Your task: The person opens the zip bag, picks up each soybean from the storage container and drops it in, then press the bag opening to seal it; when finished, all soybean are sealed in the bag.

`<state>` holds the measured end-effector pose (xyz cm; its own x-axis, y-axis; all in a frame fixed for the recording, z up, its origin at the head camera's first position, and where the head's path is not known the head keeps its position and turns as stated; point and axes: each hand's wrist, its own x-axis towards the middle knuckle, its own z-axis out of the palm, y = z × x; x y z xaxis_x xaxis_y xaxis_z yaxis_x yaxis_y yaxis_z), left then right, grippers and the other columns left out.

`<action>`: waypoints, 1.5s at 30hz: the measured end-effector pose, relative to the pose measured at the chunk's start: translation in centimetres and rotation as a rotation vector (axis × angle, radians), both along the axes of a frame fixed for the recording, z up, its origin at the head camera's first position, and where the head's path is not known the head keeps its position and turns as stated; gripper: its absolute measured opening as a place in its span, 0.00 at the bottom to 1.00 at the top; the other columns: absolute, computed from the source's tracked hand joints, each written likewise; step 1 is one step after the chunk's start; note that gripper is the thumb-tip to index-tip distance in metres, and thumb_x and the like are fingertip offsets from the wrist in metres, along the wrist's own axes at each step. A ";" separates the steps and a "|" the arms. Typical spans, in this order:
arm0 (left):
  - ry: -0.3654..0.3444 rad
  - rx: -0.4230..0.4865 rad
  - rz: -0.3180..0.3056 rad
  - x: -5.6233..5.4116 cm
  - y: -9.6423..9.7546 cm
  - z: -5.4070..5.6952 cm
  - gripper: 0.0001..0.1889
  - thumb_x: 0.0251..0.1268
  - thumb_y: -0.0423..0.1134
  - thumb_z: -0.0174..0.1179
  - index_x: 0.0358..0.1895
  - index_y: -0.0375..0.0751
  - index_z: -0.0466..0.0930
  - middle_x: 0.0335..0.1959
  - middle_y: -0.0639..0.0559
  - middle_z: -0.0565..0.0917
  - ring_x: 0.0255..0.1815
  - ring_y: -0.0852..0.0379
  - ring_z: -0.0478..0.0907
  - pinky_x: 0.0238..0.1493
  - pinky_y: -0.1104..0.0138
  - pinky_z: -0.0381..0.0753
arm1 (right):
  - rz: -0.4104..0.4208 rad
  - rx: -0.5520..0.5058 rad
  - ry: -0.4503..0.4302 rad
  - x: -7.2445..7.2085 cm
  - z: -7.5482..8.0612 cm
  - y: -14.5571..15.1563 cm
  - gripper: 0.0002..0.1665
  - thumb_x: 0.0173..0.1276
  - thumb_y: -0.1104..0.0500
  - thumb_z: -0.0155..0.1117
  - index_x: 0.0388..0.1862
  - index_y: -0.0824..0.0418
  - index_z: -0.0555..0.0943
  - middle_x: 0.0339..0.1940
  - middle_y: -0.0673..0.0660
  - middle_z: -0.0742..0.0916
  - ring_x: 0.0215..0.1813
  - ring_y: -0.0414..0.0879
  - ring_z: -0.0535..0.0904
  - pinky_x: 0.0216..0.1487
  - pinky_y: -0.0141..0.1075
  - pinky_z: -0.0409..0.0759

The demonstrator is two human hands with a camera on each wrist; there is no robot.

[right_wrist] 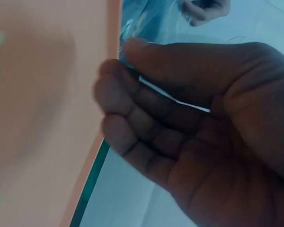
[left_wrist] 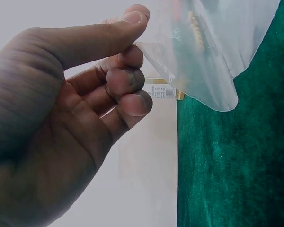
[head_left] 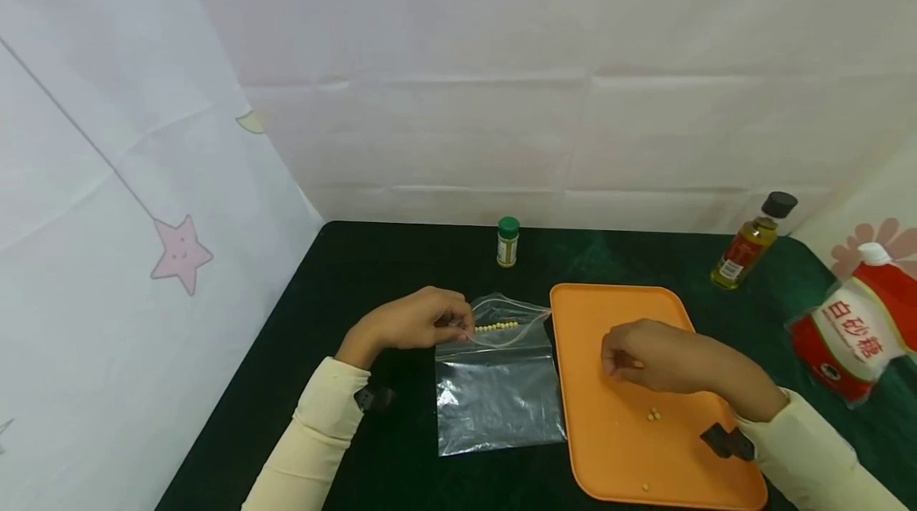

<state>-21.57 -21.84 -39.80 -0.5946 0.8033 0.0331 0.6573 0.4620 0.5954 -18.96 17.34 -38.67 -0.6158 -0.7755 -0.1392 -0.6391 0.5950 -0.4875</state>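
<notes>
My left hand [head_left: 423, 318] pinches the left rim of a clear zip bag [head_left: 501, 399] between thumb and forefinger, its other fingers curled beneath. The mouth of the bag gapes, its body lying flat on the dark green cloth. A row of small round yellow pieces [head_left: 497, 325] shows at the mouth, seen through the plastic in the left wrist view. Over the orange tray [head_left: 598, 455] hovers my right hand [head_left: 666, 356], fingers loosely curled and nothing visible between them. Several pale yellow round pieces [head_left: 653, 415] lie on the tray below it, with another single piece [head_left: 645, 487] near the front edge.
Behind the bag stands a small green-capped bottle [head_left: 507, 242]. An oil bottle [head_left: 752, 242] with a black cap stands at the back right. A red and white sugar pouch [head_left: 852, 328] is at the far right. Pale curtains hang behind and left of the table.
</notes>
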 end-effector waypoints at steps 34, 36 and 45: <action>-0.010 -0.020 0.005 -0.1 0.0 -0.2 0.04 0.72 0.39 0.62 0.44 0.47 0.85 0.36 0.61 0.78 0.34 0.63 0.75 0.36 0.68 0.79 | -0.146 -0.090 0.168 -1.4 -3.3 6.2 0.18 0.63 0.70 0.70 0.29 0.50 0.73 0.23 0.41 0.73 0.24 0.33 0.67 0.25 0.29 0.67; -0.012 -0.020 0.007 -0.1 0.0 -0.2 0.04 0.72 0.39 0.62 0.44 0.47 0.85 0.36 0.61 0.78 0.34 0.63 0.75 0.36 0.68 0.79 | -0.142 -0.139 0.184 -1.4 -3.3 6.0 0.18 0.62 0.70 0.71 0.30 0.49 0.74 0.26 0.43 0.77 0.27 0.33 0.71 0.28 0.31 0.72; 0.004 0.002 -0.010 -0.1 0.1 -0.2 0.03 0.72 0.38 0.62 0.43 0.47 0.85 0.36 0.62 0.78 0.33 0.63 0.74 0.35 0.69 0.79 | -0.389 -0.336 0.088 -1.7 -3.0 4.8 0.04 0.71 0.53 0.68 0.41 0.49 0.80 0.38 0.45 0.85 0.39 0.42 0.82 0.40 0.37 0.81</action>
